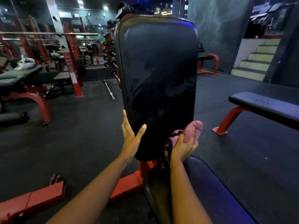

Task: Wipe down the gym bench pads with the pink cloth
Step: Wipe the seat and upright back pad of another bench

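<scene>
Cloth (192, 131), pink, bunched: we hold it clenched in our right hand (182, 147), pressed at the lower right edge of the back pad (158, 81); a dark strip of it hangs below the wrist. Left hand (131, 136): open, grasping nothing, palm flat on the pad's lower left edge, thumb lying across its face. Back pad: black, upright, faintly smeared. Seat pad (210, 191): black, just below, near our forearms. Frame (129, 183): red, on dark floor. Flat bench (265, 105): to our right, well apart. Barbell (109, 90): on the floor behind.
</scene>
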`<control>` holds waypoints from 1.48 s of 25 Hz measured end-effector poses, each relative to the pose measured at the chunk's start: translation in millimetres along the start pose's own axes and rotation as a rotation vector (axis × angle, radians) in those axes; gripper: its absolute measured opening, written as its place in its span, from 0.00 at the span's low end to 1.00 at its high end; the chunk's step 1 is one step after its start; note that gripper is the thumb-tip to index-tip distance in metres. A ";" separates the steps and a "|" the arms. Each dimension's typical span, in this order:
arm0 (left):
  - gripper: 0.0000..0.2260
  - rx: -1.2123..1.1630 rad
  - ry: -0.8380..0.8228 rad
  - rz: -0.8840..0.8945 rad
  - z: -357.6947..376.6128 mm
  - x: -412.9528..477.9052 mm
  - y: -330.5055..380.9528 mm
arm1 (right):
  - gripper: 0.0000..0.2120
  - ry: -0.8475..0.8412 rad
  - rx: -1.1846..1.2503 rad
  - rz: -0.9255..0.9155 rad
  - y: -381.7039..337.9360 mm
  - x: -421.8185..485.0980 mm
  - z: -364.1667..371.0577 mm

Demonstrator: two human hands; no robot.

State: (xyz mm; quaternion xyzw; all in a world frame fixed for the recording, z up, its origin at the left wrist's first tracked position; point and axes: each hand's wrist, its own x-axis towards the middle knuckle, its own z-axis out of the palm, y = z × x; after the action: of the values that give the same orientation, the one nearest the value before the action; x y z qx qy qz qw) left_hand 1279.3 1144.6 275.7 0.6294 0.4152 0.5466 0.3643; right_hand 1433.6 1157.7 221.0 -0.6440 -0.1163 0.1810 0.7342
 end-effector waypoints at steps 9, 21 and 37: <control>0.24 0.648 0.152 0.670 -31.8 20.0 66.1 | 0.13 -0.360 0.074 -0.743 -94.4 -38.6 -24.1; 0.24 1.057 0.431 1.036 -16.9 121.4 96.7 | 0.27 -0.617 -0.683 -1.713 -348.8 -30.1 106.8; 0.25 1.197 0.486 1.013 -16.1 120.7 99.8 | 0.20 -0.621 -0.221 -0.894 -310.1 114.6 74.8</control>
State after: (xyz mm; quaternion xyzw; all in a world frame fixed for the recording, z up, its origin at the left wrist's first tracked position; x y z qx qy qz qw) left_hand 1282.8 1216.9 415.5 0.6923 0.3696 0.4518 -0.4243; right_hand 1543.4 1240.3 530.8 -0.5215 -0.6073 0.0199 0.5990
